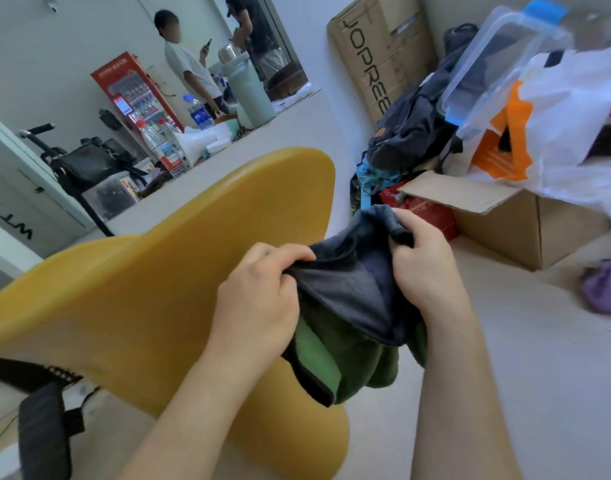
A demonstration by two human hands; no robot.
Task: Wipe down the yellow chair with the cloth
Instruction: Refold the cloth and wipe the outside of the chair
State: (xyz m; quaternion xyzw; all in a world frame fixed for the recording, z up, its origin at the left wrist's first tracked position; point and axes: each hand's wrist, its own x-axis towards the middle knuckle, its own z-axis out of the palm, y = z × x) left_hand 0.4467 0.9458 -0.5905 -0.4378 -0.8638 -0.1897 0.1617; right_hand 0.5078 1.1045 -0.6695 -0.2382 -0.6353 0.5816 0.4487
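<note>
Over the right-hand edge of the yellow chair (141, 289), I am holding the cloth (352, 296) up between both hands, bunched and not yet spread. My left hand (259, 299) is gripping one gathered edge, fingers curled over the dark blue side. My right hand (425, 268) is pinching the opposite edge, thumb and fingers folded round a thick roll of it. Neither hand is holding anything else. The cloth is sagging between them with its dark side facing me, and its green side is hanging down below my wrists. Whether that hanging fold is brushing the chair I cannot tell.

The chair's broad yellow shell is lying to my left and ahead of the cloth. Its long run is stretching from the near left of my view away to the rounded top corner at the far right. My left hand is sitting over the yellow surface, so it is plainly the nearer one. My right hand is hovering past the chair's right edge, above the bare floor (522, 358), with the open cardboard box (505, 220) beyond it.

I am judging that wiping has not begun, since the cloth is off the surface and being readied. The next move is turning on that leftward offset: the cloth is needing to go down and left onto the shell. Strokes along the shell's long run, from the near end to the far rounded corner, are looking like the natural path. The left hand, being closer, is looking better placed to press the cloth down, while the right is needing to cross the edge first.
</note>
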